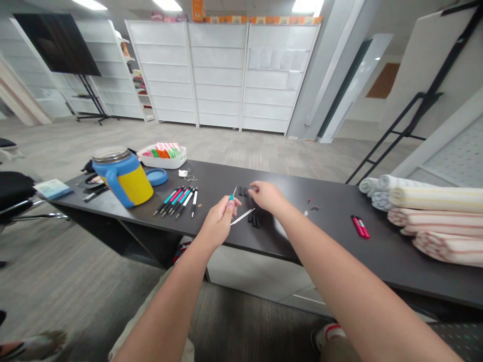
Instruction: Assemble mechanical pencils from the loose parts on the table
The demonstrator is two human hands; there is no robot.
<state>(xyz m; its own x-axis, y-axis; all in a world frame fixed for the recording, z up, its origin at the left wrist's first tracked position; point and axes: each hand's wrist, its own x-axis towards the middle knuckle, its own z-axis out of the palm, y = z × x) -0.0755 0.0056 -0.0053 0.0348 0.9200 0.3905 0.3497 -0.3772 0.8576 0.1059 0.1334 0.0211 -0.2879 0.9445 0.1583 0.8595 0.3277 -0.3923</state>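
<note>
My left hand (220, 216) is closed around a teal pen barrel (231, 197), with a thin metallic tip pointing up out of it. Just right of it, my right hand (266, 195) reaches down to the tabletop with thumb and fingers bent together. Whatever lies between those fingertips is hidden. Beside them stand short black pen grips (242, 191). More black pen grips (254, 219) lie closer to the front edge, near slim white refills (243, 216). A row of assembled pens (177, 200) in teal, pink and white lies left of my left hand.
On the dark table (332, 261), a blue-yellow mug (128, 178), its blue lid (156, 176) and a white basket of colourful packets (166, 160) stand left. Small parts (315, 207), pink barrels (360, 227) and rolled towels (437, 216) lie right.
</note>
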